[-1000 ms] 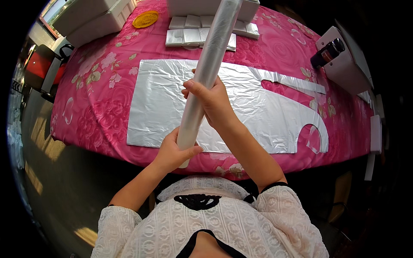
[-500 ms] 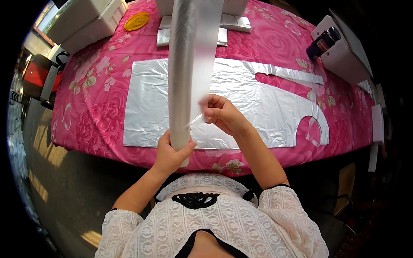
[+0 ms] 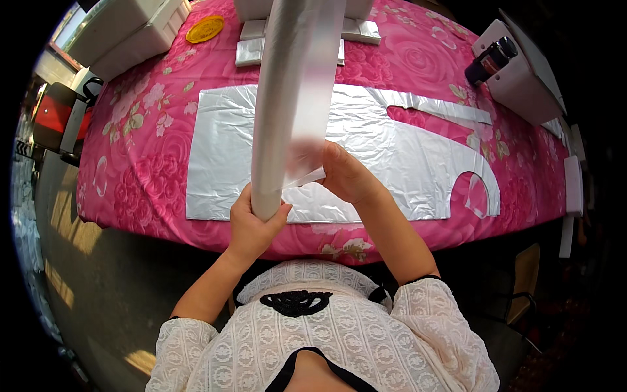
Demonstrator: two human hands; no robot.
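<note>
A long roll of clear plastic film stands tilted up in front of me, its upper end beyond the top of the picture. My left hand wraps round its lower end. From the roll's right side hangs a loose sheet of film. My right hand pinches the lower corner of that sheet, and some of its fingers show only dimly through the film. Under both hands a silver plastic bag with cut-out handles lies flat on the table, its handles toward the right.
A pink flowered cloth covers the table. Folded silver packs lie at the back, near a yellow lid. White foam boxes stand back left. A dark bottle leans by a white box at right.
My right hand has moved slightly right, drawing the loose film farther out from the roll. The roll and my left hand have shifted a little to the left.
</note>
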